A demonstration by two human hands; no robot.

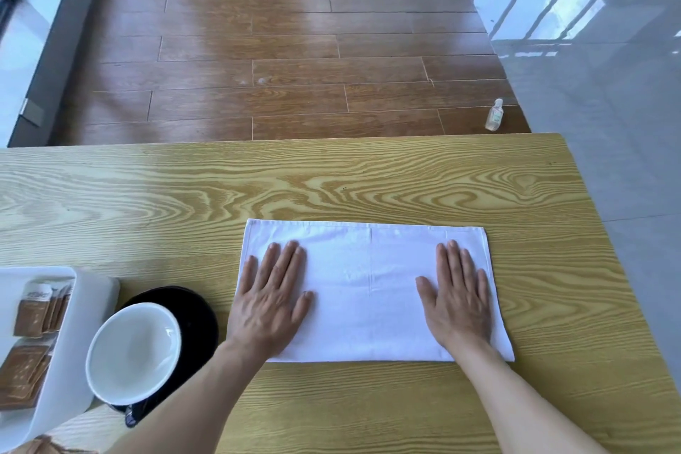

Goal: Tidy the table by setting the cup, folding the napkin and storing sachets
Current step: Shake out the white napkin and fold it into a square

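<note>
A white napkin (368,291), folded into a wide rectangle, lies flat on the wooden table (294,181). My left hand (271,295) presses palm-down on its left part, fingers spread. My right hand (457,295) presses flat on its right part the same way. Left of the napkin, a white cup (134,352) stands upright on a black saucer (195,313). At the far left a white tray (88,306) holds several brown sachets (31,317) standing in rows.
The table's far edge runs across the middle of the view, with wooden floor beyond it. A small clear bottle (494,115) stands on the floor past the far right corner. Grey tiles lie to the right.
</note>
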